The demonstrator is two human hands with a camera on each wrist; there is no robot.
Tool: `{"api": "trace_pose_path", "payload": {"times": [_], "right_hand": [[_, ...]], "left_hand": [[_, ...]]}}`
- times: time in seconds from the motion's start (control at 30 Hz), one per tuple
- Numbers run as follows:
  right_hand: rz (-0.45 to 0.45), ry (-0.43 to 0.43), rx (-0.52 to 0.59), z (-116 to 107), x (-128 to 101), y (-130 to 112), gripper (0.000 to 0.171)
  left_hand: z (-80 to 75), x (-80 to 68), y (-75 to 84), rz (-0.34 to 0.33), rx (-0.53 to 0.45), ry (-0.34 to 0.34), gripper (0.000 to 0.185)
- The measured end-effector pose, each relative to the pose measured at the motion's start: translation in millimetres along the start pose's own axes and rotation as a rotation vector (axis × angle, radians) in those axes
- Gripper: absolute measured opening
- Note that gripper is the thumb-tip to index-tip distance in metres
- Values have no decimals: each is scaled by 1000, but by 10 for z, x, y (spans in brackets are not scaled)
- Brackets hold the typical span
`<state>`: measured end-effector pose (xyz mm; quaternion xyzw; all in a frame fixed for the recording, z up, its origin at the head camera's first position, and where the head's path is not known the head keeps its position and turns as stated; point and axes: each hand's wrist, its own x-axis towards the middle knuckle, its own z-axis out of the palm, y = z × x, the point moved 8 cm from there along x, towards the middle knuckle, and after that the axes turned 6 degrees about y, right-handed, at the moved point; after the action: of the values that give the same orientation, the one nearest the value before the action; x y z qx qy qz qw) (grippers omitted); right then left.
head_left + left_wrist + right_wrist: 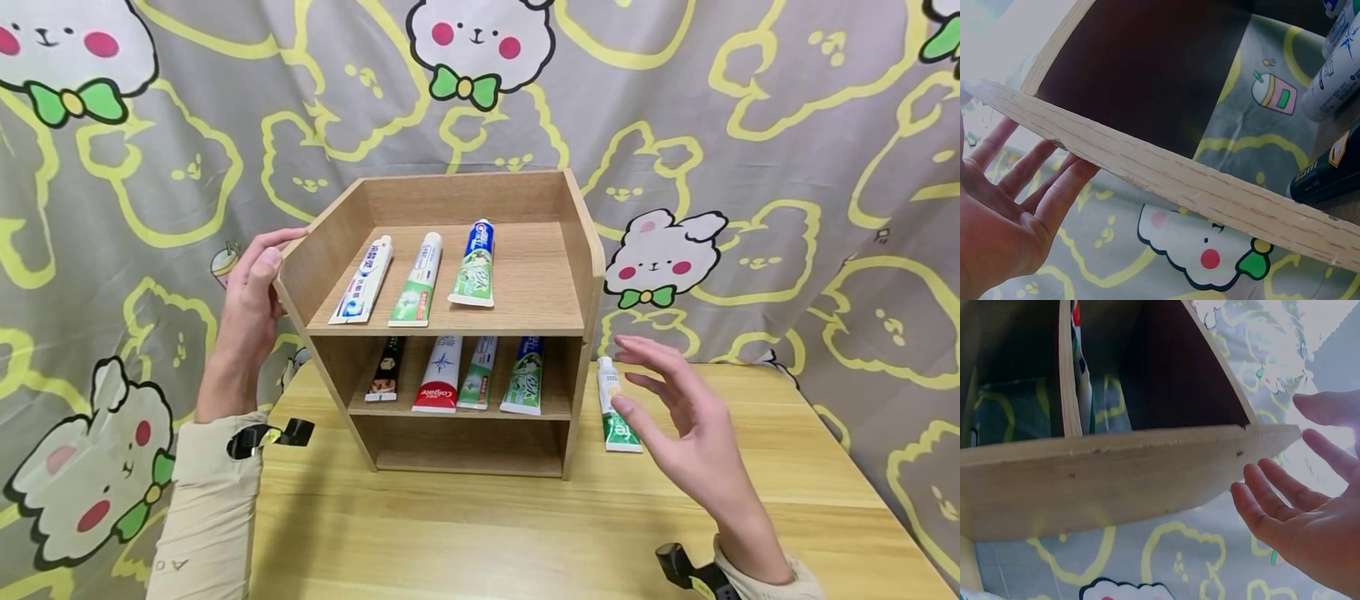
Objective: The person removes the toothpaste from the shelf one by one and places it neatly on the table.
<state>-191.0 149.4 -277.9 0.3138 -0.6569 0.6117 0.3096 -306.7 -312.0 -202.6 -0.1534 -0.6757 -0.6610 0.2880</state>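
Seven tubes shelved | one tube point(618, 407) left on worktop point(525, 525) | our left hand point(251, 308) rests flat on shelf point(322, 250) | right hand point(678, 417) open, empty.

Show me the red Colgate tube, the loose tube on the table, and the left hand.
red Colgate tube point(438, 379), head view, middle of its body.
loose tube point(617, 408), head view, its white upper body.
left hand point(251, 304), head view, back of the hand.

Tan wooden shelf point(525, 275), grey-yellow bunny-patterned curtain point(787, 125).
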Motion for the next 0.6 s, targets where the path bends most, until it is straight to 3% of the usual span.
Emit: {"api": "trace_pose_path", "payload": {"times": [0.23, 0.6], "right_hand": [[-89, -23, -75, 185, 97, -184, 66], [-280, -61, -267, 565, 373, -576, 46]], "left_hand": [[-2, -10, -6, -16, 8, -6, 43], [5, -3, -4, -12, 7, -4, 42]]}}
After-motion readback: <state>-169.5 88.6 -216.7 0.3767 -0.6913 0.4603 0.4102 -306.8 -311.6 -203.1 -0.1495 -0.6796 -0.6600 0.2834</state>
